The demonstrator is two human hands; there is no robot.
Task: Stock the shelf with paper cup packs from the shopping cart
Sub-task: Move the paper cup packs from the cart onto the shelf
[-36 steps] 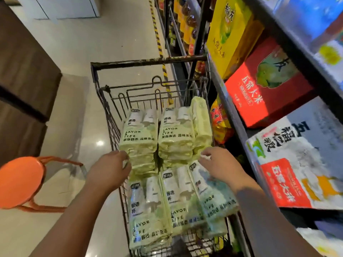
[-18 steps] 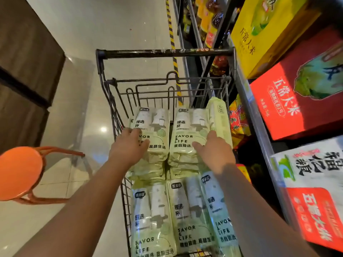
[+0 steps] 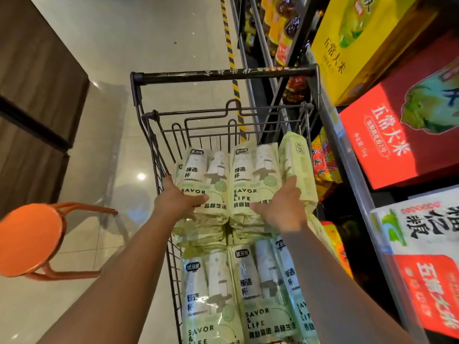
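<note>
Shopping cart (image 3: 223,75) sits in the aisle, loaded with pale green paper cup packs. Left grip (image 3: 176,199) (a bare hand) holds the left top pack (image 3: 206,175) in the far half of the cart. Its thumb lies across the top face and its fingers wrap over the outer edge by the cart's left wire wall. Right grip (image 3: 285,204) holds the right top pack (image 3: 255,175), thumb spread on top and fingers down its right side. Those fingers are against an upright pack (image 3: 295,155) wedged at the cart's right wall. Both top packs sit side by side, touching, atop a stack of more packs. The near packs (image 3: 263,294) lie flat in the near half of the cart, under the forearms. Shelf (image 3: 352,167) runs just right of the cart, carrying a yellow box (image 3: 360,40), a red box (image 3: 409,135) and a white package (image 3: 427,227). Orange stool (image 3: 27,239) stands left of the cart on the tiled floor (image 3: 124,45)
</note>
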